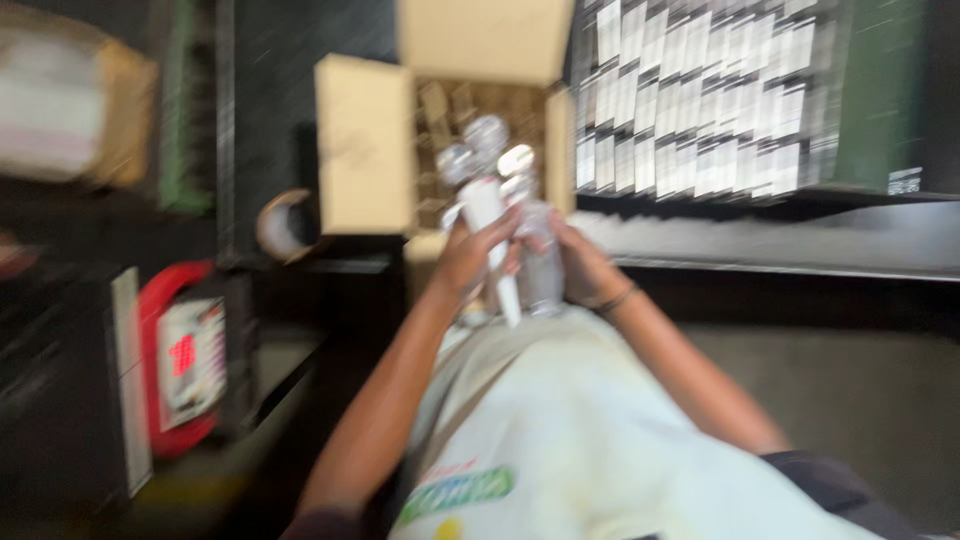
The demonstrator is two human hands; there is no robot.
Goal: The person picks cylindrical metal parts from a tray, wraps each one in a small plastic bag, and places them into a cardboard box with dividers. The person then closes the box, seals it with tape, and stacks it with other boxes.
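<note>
Both forearms are bare — no sleeves reach the wrists. The right hand (583, 268) has a thin dark band around its wrist; the left hand (468, 258) wears nothing that can be made out through the blur. Lower in the frame lies pale cream cloth, apparently the person's clothing, printed with a green patch, a yellow spot and reddish marks — too smeared to tell more.

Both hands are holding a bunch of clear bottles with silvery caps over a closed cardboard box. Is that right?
Not quite. The cardboard box is open, its flaps folded out and divider cells visible inside. The rest holds: in the head view the left hand and right hand together grip the clear bottles with silvery caps, above that box.
</note>
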